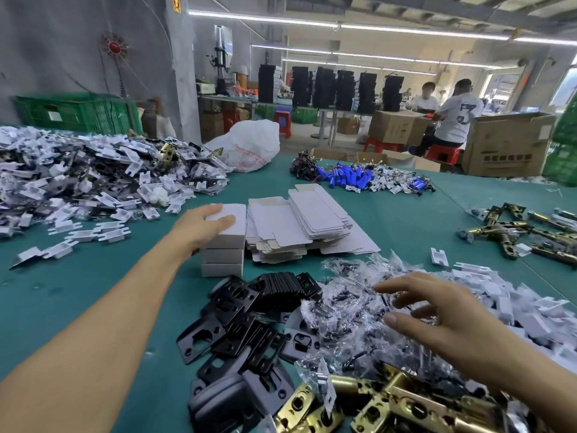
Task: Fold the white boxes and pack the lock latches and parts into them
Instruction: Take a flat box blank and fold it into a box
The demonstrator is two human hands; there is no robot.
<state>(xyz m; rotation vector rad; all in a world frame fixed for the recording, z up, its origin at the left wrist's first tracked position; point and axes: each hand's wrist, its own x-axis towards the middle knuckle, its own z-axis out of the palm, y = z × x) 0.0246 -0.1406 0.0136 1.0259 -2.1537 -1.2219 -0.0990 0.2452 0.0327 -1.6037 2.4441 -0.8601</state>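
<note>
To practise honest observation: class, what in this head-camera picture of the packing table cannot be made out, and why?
Head view:
- Insides of the stacked white boxes: their closed walls hide them.
- Whether the left hand grips the top box or only rests on it: its own fingers cover the contact.
- Parts in the clear bags by the right hand: glare, too small.
- Brass latches: cut off by the bottom edge.

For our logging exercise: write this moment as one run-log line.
left hand rests on top folded white box | right hand open over clear parts bags | flat box blanks unfolded
</note>
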